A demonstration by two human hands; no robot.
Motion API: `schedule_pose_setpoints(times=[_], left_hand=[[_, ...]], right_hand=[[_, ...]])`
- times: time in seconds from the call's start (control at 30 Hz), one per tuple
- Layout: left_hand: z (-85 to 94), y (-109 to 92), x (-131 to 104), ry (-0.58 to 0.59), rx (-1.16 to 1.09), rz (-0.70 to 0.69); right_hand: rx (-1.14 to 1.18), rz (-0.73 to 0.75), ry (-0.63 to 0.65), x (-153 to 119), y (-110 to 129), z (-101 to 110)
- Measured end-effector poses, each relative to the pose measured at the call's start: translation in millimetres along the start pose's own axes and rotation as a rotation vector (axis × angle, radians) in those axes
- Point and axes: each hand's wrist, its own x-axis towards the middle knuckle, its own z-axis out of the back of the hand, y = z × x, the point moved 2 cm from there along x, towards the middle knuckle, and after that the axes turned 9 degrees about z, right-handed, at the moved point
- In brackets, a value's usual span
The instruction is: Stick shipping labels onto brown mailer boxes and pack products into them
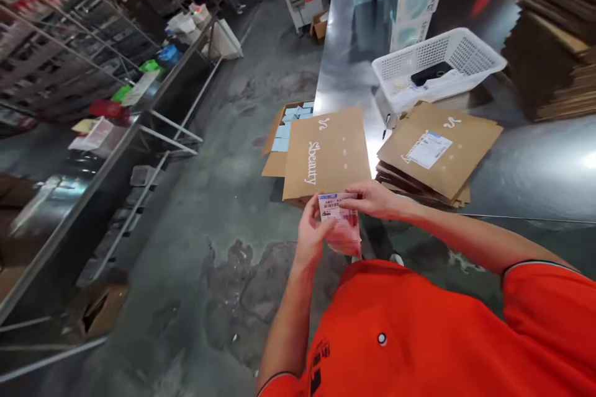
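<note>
Both my hands are at a stack of shipping labels, white and printed on top, pinkish below. My left hand grips the stack from its left side, thumb on top. Across the upper right lies my right hand, its thumb and fingers closed on the top label. Just beyond them a brown cardboard box marked "beauty" overhangs the table's near corner. To the right, a pile of flat cardboard mailers has a white label stuck on its top piece.
A white plastic basket with a dark phone-like object stands on the metal table. Beyond it are stacked white and teal boxes. An open carton of light-blue boxes sits left of the table. Metal racks line the left side.
</note>
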Motion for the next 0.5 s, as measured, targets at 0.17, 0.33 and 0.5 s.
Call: schedule_pose_setpoints(times=[0.17,0.33,0.5], left_hand=[[10.1,0,36,-0.26,0.102,-0.004],[34.7,42,37,-0.24,0.106,0.185],[65.5,76,-5,-0.296,0.151,0.337]], right_hand=[[-0.146,0.069,-0.076,20,-11,-11],[-0.479,0.031,-0.189,83,-48,17],[-0.939,-0.104,-0.061,125,-69,46]])
